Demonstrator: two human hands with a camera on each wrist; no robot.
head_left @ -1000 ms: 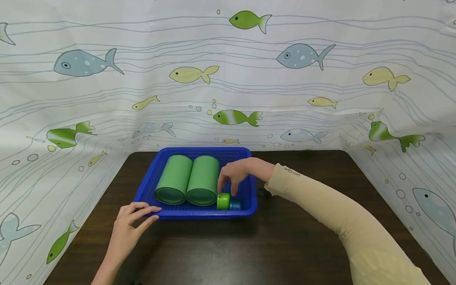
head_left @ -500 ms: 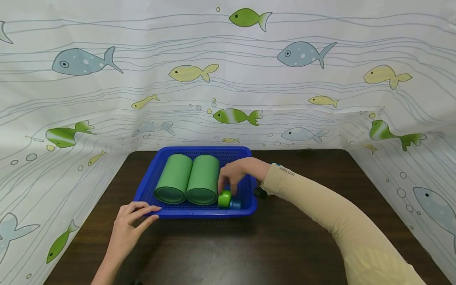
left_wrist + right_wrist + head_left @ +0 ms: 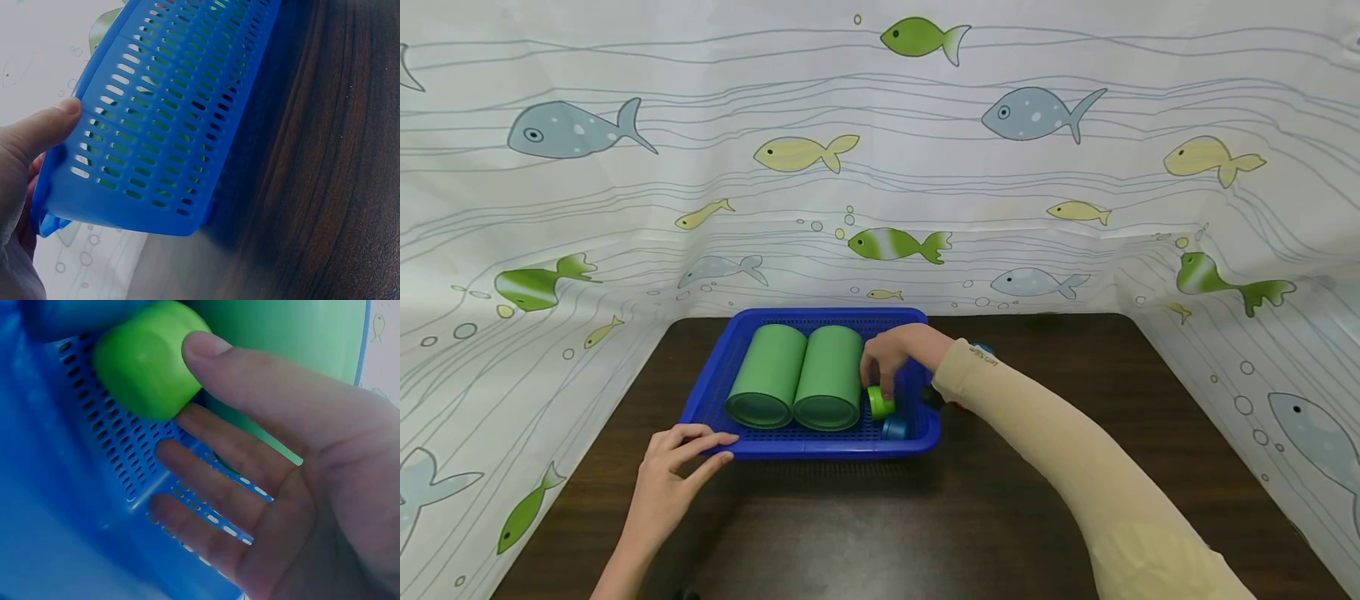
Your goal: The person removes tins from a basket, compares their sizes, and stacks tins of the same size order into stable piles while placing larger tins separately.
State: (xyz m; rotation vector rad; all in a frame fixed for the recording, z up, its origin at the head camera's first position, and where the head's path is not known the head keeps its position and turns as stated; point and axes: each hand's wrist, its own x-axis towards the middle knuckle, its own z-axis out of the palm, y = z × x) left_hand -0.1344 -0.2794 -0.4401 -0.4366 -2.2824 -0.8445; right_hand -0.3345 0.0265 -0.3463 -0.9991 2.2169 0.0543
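Observation:
A blue slotted basket stands on a dark wooden table. In it two large green cylinders lie side by side. My right hand reaches in from the right and pinches a small green cup beside the right cylinder. In the right wrist view the thumb presses on the green cup with a finger under it. A small blue cup lies in the near right corner. My left hand grips the basket's near left corner, thumb on the outer wall.
A white curtain with a fish print closes off the back and both sides of the table. A small dark thing sits just outside the basket's right wall. Bare dark tabletop stretches in front of the basket and to its right.
My right hand has taken hold of the small green cup and moved it back, away from the blue cup. The left hand has stayed on the basket's corner.

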